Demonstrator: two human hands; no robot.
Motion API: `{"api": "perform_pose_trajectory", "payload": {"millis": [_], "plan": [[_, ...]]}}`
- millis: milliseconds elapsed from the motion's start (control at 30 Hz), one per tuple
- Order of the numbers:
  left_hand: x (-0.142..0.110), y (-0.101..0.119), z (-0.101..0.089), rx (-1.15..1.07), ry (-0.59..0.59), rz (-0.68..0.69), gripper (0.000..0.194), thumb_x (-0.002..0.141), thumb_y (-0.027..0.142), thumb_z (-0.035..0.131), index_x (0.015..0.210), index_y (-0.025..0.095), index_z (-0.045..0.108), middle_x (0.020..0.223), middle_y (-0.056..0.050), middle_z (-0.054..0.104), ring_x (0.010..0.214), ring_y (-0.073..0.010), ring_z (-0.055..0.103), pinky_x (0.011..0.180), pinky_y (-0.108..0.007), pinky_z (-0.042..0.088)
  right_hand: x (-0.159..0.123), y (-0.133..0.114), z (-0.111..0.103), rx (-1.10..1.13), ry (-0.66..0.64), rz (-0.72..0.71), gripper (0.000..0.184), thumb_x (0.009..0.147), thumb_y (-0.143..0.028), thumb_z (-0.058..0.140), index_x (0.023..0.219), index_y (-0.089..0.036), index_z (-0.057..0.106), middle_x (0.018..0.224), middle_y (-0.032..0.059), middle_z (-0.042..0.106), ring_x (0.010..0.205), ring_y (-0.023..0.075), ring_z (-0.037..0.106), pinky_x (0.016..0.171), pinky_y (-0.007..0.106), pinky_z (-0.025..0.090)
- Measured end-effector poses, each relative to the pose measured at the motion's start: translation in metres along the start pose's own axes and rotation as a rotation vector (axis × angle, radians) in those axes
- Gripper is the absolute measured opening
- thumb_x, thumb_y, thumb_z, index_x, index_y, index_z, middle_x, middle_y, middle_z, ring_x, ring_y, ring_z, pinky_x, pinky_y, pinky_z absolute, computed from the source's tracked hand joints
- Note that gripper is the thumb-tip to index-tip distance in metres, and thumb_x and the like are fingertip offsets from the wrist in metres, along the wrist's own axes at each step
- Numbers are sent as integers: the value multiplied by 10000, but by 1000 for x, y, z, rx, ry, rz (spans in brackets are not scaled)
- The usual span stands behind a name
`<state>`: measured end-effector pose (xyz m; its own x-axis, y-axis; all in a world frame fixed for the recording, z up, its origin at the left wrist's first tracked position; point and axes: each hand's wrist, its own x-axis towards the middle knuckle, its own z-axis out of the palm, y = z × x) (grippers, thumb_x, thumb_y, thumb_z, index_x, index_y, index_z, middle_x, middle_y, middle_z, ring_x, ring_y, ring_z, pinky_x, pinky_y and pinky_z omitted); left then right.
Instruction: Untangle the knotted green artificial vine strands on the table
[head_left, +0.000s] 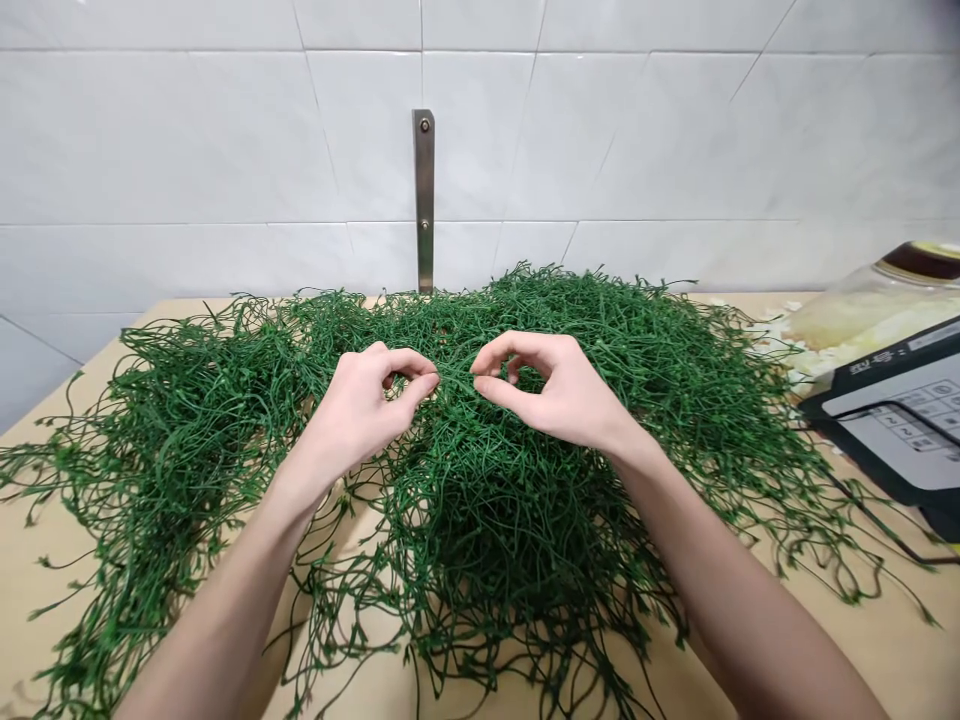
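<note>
A large tangled heap of thin dark green stems [510, 500] with small forked tips covers the middle; they look like plastic plant stems. Over its centre, my left hand [379, 395] is closed in a pinch, thumb against forefinger. Facing it a short gap away, my right hand [547, 385] also pinches, its thumb and forefinger curved into a ring. Whatever lies between the fingertips of either hand cannot be told from the green strands behind. A looser pile of the same stems [202, 430] spreads to the left.
A light wooden table [750, 660] carries the heap. At the right stand a clear jar with a dark lid [919, 262] and a black-framed box or panel with a printed label [900, 420], a dark cord [877, 515] beside it. A metal bracket [424, 200] is fixed against the white tiled wall [225, 140].
</note>
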<state>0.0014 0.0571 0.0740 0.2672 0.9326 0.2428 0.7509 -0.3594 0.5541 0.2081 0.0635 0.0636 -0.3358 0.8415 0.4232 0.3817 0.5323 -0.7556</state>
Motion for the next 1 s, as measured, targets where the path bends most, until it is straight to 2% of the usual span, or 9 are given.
{"api": "perform_pose_trajectory", "payload": {"millis": [100, 200, 267, 467, 633, 733, 833, 933, 1000], "plan": [[0, 2, -1, 15, -9, 36, 266, 839, 349, 550, 868, 191, 762, 790, -49, 710, 779, -203, 591, 702, -327, 434, -1, -2, 4, -130, 86, -131, 86, 808, -240, 661, 856, -172, 684, 1003, 66, 694, 945, 188, 617, 839, 358, 477], [0, 2, -2, 36, -57, 93, 278, 838, 335, 526, 851, 190, 763, 739, -43, 689, 743, -200, 562, 651, -313, 414, -2, -2, 9, -166, 50, -205, 155, 849, -260, 642, 966, -177, 699, 1134, 82, 689, 1105, 203, 592, 997, 393, 436], [-1, 1, -3, 37, -86, 138, 274, 843, 324, 516, 837, 187, 753, 733, -37, 681, 747, -199, 550, 666, -318, 415, -3, -2, 11, -151, -13, -200, 170, 864, -258, 629, 997, -180, 699, 1079, 67, 717, 1069, 193, 609, 977, 374, 453], [-2, -4, -2, 23, -122, 163, 259, 894, 344, 499, 814, 186, 687, 876, -43, 641, 877, -203, 533, 818, -376, 441, -2, -4, 6, -173, -87, -29, 154, 879, -223, 580, 819, -165, 709, 825, 20, 728, 791, 149, 606, 764, 303, 451], [-1, -5, 2, 58, 31, 134, 198, 878, 344, 567, 838, 204, 702, 1154, -84, 513, 1186, -282, 400, 1002, -482, 385, 3, -1, 5, -29, -117, 96, 222, 915, -282, 538, 843, -158, 708, 820, 17, 723, 751, 131, 610, 654, 267, 410], [0, -6, 6, 93, 121, 74, 173, 869, 362, 601, 884, 243, 725, 1063, -70, 447, 1146, -281, 396, 1028, -529, 352, 4, 3, 6, 46, -105, 107, 229, 918, -297, 539, 852, -153, 704, 830, 26, 722, 754, 132, 610, 655, 266, 411], [1, -7, 9, 86, 207, 54, 188, 853, 390, 630, 987, 287, 714, 1019, -55, 409, 1109, -265, 417, 1013, -514, 373, 3, 5, 6, 117, -108, 117, 227, 916, -314, 546, 852, -150, 690, 833, 34, 718, 747, 131, 607, 663, 266, 423], [2, -9, 11, 93, 310, 15, 385, 780, 431, 709, 1123, 267, 642, 1075, -72, 445, 1127, -282, 436, 1000, -501, 391, 3, 6, 6, 164, -118, 123, 232, 920, -327, 543, 847, -154, 680, 836, 35, 714, 751, 130, 608, 681, 269, 436], [3, -9, 10, 27, 314, -20, 501, 755, 446, 728, 1181, 235, 571, 1026, -70, 518, 1053, -269, 510, 946, -467, 438, 4, 7, 7, 184, -109, 119, 230, 918, -333, 549, 846, -158, 679, 843, 35, 713, 771, 134, 614, 705, 274, 445]]}}
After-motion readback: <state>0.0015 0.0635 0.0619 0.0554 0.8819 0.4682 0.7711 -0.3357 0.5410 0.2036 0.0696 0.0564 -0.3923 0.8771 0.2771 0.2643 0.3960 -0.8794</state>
